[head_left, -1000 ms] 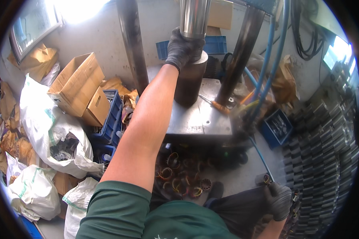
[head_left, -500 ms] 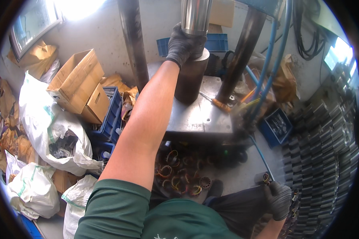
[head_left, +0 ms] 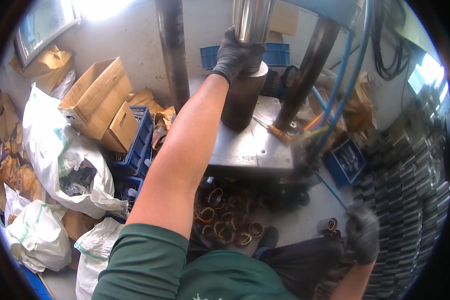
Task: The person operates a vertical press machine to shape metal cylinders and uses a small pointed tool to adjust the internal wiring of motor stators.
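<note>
My left hand (head_left: 237,56), in a dark grey glove, reaches up between a shiny steel ram (head_left: 253,22) and a dark upright cylinder (head_left: 241,102) with a pale top face. Its fingers are closed round something just under the ram; the hand hides most of it. The cylinder stands on a metal press plate (head_left: 247,150). Low on the right, my gloved right hand (head_left: 362,234) is smeared by motion. It is closed at the end of a thin bluish lever rod (head_left: 331,189) running down from the press.
An orange-handled screwdriver (head_left: 279,132) lies on the plate between two dark press columns (head_left: 172,55). Wired ring-shaped parts (head_left: 220,220) lie below. Stacked metal parts (head_left: 410,220) and a blue bin (head_left: 346,162) are right; white sacks (head_left: 50,145) and cardboard boxes (head_left: 97,100) left.
My right hand has moved up and to the right, away from my knee, and the rod has swung with it. My left hand stays beneath the ram; the view has shifted slightly.
</note>
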`<state>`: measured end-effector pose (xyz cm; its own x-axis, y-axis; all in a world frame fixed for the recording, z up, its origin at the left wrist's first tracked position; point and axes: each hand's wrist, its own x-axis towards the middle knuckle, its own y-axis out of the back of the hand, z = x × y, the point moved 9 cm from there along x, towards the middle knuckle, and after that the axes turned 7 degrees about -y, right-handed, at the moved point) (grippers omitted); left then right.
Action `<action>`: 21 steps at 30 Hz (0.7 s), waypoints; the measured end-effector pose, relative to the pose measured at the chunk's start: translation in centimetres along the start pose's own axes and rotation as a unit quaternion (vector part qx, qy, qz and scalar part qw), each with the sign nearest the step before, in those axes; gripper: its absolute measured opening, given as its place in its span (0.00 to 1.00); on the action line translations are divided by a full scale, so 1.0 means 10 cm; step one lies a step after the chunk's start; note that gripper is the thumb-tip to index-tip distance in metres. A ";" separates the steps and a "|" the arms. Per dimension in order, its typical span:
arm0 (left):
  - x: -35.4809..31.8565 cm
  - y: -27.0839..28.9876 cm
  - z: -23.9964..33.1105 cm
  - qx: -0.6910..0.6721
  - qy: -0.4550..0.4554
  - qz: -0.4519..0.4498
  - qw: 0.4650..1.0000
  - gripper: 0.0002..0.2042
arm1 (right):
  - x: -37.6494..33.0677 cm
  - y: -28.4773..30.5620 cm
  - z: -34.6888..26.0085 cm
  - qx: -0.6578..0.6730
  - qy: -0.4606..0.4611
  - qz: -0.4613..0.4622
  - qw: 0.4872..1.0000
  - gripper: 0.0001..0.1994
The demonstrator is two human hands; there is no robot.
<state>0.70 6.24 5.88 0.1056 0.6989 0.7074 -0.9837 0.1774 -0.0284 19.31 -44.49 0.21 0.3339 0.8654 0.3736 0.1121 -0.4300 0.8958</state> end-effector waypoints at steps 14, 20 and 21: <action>0.00 -0.07 -0.40 -0.389 0.117 0.009 0.914 0.53 | 0.70 0.10 -0.09 -0.010 0.044 0.031 0.998 0.13; 0.16 -0.08 -0.35 0.088 -0.026 0.000 0.996 0.39 | -0.57 -0.57 0.11 -0.026 -0.051 -0.195 0.979 0.07; 0.14 -0.10 -0.30 0.070 -0.035 -0.009 0.997 0.39 | -0.65 -0.59 0.16 -0.014 -0.089 -0.189 0.978 0.07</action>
<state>2.25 9.16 4.77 0.1175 0.6459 0.7543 -0.9930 0.0874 0.0798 17.99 -47.94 -7.92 0.4316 0.9016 -0.0302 0.2330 -0.0791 0.9693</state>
